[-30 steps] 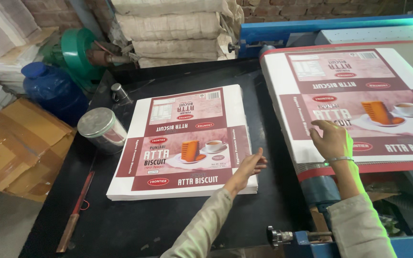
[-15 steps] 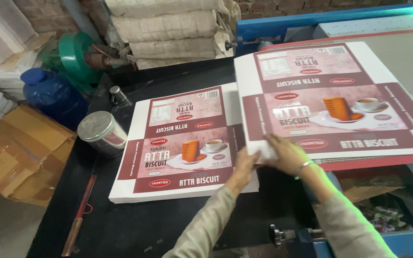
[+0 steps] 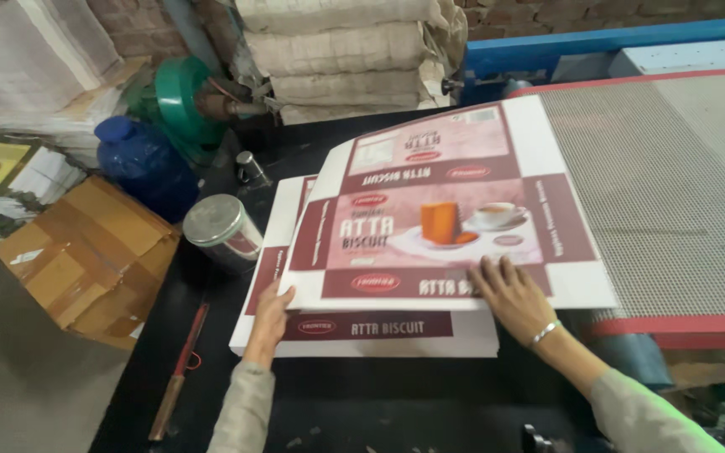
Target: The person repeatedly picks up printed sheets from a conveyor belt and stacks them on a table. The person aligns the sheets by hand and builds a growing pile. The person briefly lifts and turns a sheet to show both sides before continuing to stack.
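Top printed sheet point(image 3: 446, 210) hides most of the stack point(image 3: 379, 331) under it. Right hand point(image 3: 509, 294) covers some print. Mesh belt point(image 3: 673, 184) cut off at 3 o'clock. Both elbows cut off at 6 o'clock.

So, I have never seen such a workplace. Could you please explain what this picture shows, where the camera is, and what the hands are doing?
The camera sits on a person's head and looks down at their own two bare hands. The right hand presses flat on a printed cardboard sheet. This sheet lies partly over a stack of similar sheets on a black table. The left hand touches the stack's left edge. At the right is a grey mesh belt. A metal tin, a blue container and brown cardboard boxes are at the left.
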